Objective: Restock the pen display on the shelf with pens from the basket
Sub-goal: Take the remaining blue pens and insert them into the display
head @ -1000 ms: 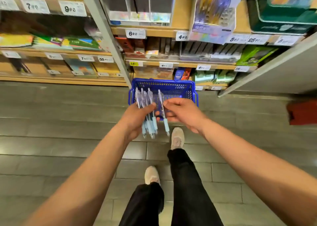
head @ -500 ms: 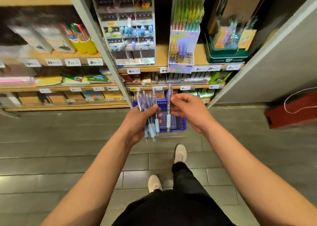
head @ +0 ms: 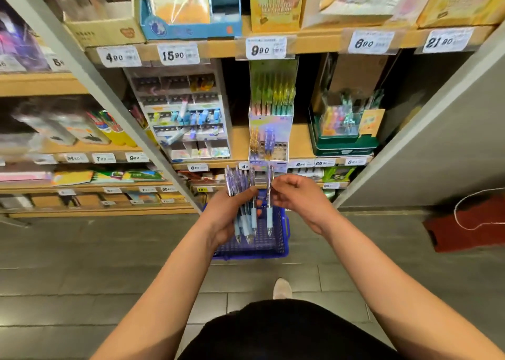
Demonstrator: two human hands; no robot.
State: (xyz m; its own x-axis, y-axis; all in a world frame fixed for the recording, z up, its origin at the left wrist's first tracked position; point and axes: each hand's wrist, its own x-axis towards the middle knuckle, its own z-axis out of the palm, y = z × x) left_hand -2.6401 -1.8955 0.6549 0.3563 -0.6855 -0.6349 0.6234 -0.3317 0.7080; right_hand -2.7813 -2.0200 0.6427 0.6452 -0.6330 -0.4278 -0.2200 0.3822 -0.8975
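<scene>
My left hand (head: 226, 213) grips a bunch of several clear pens with pale blue grips (head: 243, 195), tips pointing down. To its right, my right hand (head: 297, 198) pinches a single pen (head: 269, 203) of the same kind, held upright and apart from the bunch. Both hands hover over the blue plastic basket (head: 262, 247) on the floor. Straight above, on the middle shelf, stands the pastel pen display (head: 270, 138); a few pens stand in its front holes and a row of pens fills its tall back.
A white multi-tier organiser (head: 185, 119) stands left of the display and a green tray of pens (head: 344, 130) to its right. A grey upright (head: 109, 91) slants on the left, a grey panel (head: 437, 130) on the right. A red bag (head: 470, 228) lies on the floor.
My view has tilted up and closer to the shelves. Both hands rose from the basket with the pens, and my right hand drew one pen away from the bunch.
</scene>
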